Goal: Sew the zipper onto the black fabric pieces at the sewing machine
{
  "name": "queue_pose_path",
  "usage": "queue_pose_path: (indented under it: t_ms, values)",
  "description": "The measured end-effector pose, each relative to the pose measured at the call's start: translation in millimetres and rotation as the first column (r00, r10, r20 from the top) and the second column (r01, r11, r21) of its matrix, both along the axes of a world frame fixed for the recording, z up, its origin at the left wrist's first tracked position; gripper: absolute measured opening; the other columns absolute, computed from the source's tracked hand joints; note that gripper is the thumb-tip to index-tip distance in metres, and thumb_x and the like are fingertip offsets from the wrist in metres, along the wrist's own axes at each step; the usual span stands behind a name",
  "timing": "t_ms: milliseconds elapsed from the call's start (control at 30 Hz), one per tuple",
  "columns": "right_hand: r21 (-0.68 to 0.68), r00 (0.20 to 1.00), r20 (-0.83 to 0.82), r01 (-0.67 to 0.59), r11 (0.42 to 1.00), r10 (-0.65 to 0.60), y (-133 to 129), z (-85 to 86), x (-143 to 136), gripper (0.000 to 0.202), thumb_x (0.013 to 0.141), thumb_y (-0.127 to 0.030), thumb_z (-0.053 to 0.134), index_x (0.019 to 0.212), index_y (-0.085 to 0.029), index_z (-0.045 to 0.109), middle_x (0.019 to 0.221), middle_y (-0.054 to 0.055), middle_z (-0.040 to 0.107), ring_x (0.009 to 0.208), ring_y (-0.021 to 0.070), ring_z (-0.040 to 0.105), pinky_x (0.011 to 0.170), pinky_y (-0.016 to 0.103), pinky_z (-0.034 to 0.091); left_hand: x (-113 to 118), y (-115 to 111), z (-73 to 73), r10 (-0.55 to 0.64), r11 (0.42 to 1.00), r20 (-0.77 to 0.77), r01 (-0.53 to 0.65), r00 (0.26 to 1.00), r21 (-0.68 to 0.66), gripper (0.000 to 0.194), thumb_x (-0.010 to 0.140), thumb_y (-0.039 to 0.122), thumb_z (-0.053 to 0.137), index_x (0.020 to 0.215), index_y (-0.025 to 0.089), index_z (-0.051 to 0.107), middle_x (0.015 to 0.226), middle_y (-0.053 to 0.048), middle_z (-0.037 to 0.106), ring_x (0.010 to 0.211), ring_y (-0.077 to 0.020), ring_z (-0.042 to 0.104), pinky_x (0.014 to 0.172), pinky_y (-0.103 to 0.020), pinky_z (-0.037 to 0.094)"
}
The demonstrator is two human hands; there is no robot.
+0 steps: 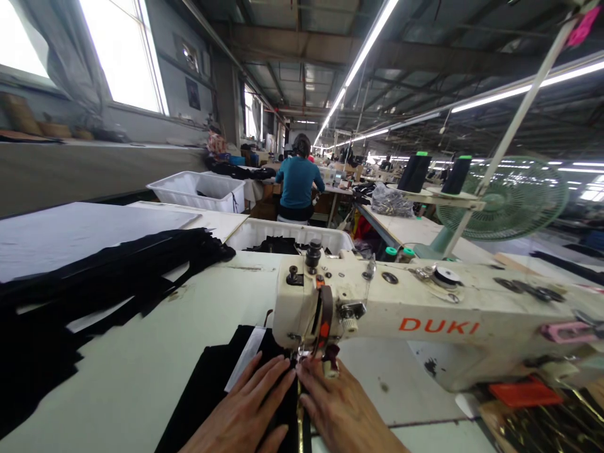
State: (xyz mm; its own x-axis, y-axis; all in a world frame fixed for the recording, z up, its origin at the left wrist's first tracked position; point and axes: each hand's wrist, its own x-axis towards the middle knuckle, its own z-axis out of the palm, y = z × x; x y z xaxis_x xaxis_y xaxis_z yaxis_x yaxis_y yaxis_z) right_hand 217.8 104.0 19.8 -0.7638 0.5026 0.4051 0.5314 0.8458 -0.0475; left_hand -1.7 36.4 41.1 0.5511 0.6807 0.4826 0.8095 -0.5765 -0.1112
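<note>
Nearest to me, at the bottom edge, my two hands lie flat, palms down, on a piece of black fabric [212, 384]. My left hand [245, 409] has its fingers spread and stretched forward, pressing the cloth onto the tabletop [136, 352]; my right hand [340, 409] rests beside it, fingertips almost touching the left hand's, right at the needle. Neither hand grips anything; both are open and pinning the cloth, which I judge keeps the fabric flat and lined up as it meets the presser foot [306, 355]. A white strip, perhaps a label [245, 358], lies on the fabric just left of my left fingers. Directly behind my fingertips sits the head of a cream sewing machine [425, 314] marked DUKI in orange, its arm running off to the right. The pale tabletop is scuffed and marked. To the left, a loose pile of black fabric pieces [117, 277] sprawls across it, within reach. Behind the machine stands a white plastic bin [292, 234] holding more dark cloth, and a second white bin [198, 189] sits farther left. To the right, two black thread cones [415, 171] stand on a rack before a green fan [509, 198]. Farther back, a person in a teal top [298, 184] sits facing away, in a long factory hall under strip lights [358, 56], with bright windows [123, 50] on the left.
</note>
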Motion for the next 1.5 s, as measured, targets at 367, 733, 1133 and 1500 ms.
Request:
queue_pose_path:
  t_ms: [367, 733, 1133, 1500]
  values:
    - [-0.035, 1.0, -0.002, -0.001, 0.999, 0.001, -3.0, 3.5, 0.1, 0.037, 0.103, -0.027, 0.048, 0.137, -0.014, 0.057, 0.129, 0.01, 0.066, 0.118, 0.0273, 0.063, 0.106, 0.045, 0.051, -0.7, -0.9, 5.3, -0.026, 0.998, 0.05, 0.028, 0.998, -0.047, 0.061, 0.087, 0.023, 0.064, 0.144, 0.011, 0.048, 0.142, -0.012, 0.058, 0.128, -0.0272, 0.057, 0.111, -0.039, 0.043]
    - [-0.061, 1.0, 0.015, 0.001, 0.998, 0.0, -1.9, 1.0, 2.6, 0.039, 0.101, -0.025, 0.052, 0.138, -0.016, 0.055, 0.134, 0.009, 0.063, 0.121, 0.0269, 0.061, 0.105, 0.041, 0.052, 0.4, 7.2, 14.2, -0.06, 0.998, -0.03, 0.059, 0.998, -0.033, 0.053, 0.085, 0.019, 0.06, 0.137, 0.013, 0.056, 0.137, -0.01, 0.062, 0.122, -0.0237, 0.063, 0.112, -0.041, 0.039]
    - [0.036, 1.0, -0.03, -0.002, 0.999, 0.003, 1.6, -9.1, -1.6, 0.041, 0.095, -0.018, 0.056, 0.135, -0.014, 0.057, 0.127, 0.01, 0.067, 0.116, 0.028, 0.064, 0.099, 0.039, 0.056, 0.6, 4.8, 8.9, -0.07, 0.996, 0.043, 0.072, 0.997, -0.051, 0.055, 0.083, 0.016, 0.057, 0.137, 0.015, 0.055, 0.134, -0.009, 0.065, 0.121, -0.0227, 0.063, 0.114, -0.038, 0.039]
    - [-0.021, 0.999, -0.025, 0.033, 0.999, -0.033, -13.5, 3.8, 4.2, 0.047, 0.092, -0.01, 0.045, 0.138, -0.013, 0.055, 0.138, 0.011, 0.06, 0.124, 0.0271, 0.059, 0.105, 0.041, 0.051, -4.1, -4.5, 11.0, -0.045, 0.993, -0.059, 0.039, 0.997, -0.108, 0.052, 0.094, 0.028, 0.062, 0.142, 0.014, 0.05, 0.142, -0.009, 0.059, 0.132, -0.0239, 0.054, 0.108, -0.041, 0.046]
